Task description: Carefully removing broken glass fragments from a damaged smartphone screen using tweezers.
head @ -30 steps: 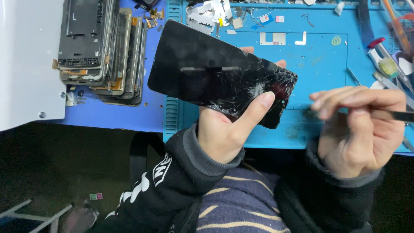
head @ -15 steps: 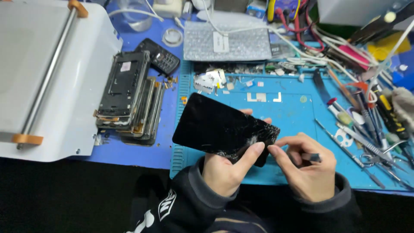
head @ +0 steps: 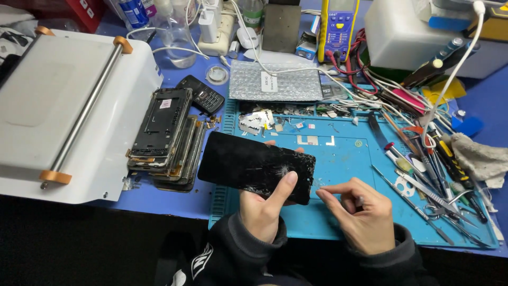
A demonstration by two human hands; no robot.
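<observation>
The left hand [head: 262, 212] rises from the near edge, thumb clamped over the black cracked phone screen [head: 256, 167], held flat above the blue mat [head: 344, 153]. The right hand [head: 360, 214] pinches a thin tool, fingertips together, just right of the screen's shattered corner.

A black, cracked phone screen [head: 256, 167] sits at the centre of the frame, held in the left hand [head: 262, 212], its lower right corner shattered white. Above it, at upper centre, lies a silvery bubble-wrap pouch [head: 275, 82] with a small white label [head: 269, 82]. Further up, a yellow multimeter [head: 338, 26] shows a pale grey display. A bottle with a blue label [head: 133, 13] stands at the upper left.
</observation>
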